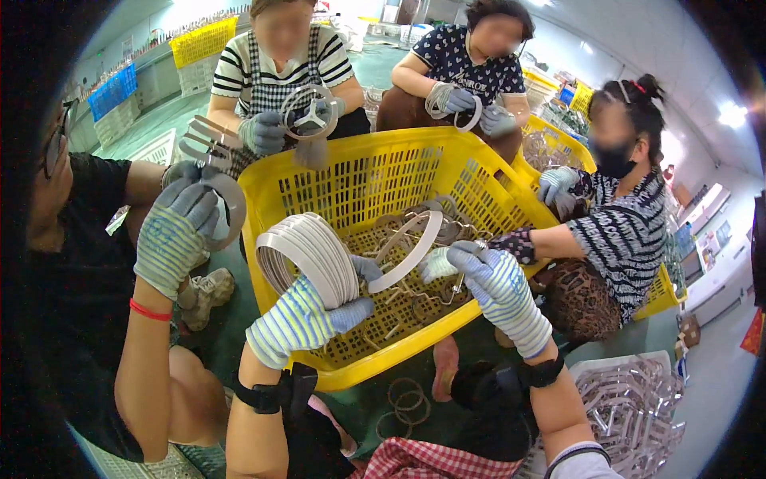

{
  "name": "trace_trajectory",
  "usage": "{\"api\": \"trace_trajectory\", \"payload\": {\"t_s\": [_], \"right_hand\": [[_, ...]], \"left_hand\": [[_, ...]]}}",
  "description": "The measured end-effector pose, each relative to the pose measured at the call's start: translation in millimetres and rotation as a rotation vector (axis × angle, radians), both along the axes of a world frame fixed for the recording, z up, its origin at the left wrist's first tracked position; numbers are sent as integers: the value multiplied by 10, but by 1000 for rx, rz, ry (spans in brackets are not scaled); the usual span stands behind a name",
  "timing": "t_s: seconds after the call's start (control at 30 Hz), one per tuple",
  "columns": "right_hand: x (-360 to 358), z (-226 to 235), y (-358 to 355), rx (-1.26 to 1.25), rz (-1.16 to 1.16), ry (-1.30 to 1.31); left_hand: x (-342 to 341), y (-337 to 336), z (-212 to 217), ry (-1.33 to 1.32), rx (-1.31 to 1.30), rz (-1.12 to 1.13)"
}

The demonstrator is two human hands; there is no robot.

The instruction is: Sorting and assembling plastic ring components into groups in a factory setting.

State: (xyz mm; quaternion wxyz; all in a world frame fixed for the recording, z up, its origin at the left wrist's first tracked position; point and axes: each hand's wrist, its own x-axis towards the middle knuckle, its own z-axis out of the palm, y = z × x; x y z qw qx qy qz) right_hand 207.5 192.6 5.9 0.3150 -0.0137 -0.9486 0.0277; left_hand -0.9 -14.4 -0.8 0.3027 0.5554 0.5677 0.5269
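Note:
My left hand [299, 319], in a striped, grey-fingered glove, is closed on a stack of flat light-grey rings [311, 251] above the yellow basket. A single ring [420, 254] stands tilted beside the stack, its lower end at my left fingertips. My right hand [503, 291], gloved alike, is over the basket's right side with its fingers pinched on a thin shiny metal piece [459, 283], whose exact kind does not show. Close to those fingertips is a co-worker's gloved hand [437, 265]. Loose rings and bent strips [455, 211] lie in the basket below.
The yellow slatted basket [375, 369] stands between several seated co-workers, most handling rings. At left, a co-worker's gloved hand [175, 239] holds a ring. Rings [408, 403] lie on the floor near my feet. A pile of metal parts [630, 407] is at lower right.

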Motion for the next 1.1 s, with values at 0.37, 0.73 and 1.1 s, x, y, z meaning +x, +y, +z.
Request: {"api": "trace_trajectory", "payload": {"t_s": [0.37, 0.73, 1.1], "right_hand": [[14, -150, -312, -1216, 127, 59], [-112, -152, -512, -1897, 138, 288], [-2, -208, -514, -1650, 39, -129]], "left_hand": [[95, 146, 39, -407, 298, 354], [521, 394, -259, 16, 242, 308], [654, 377, -222, 325, 292, 326]]}}
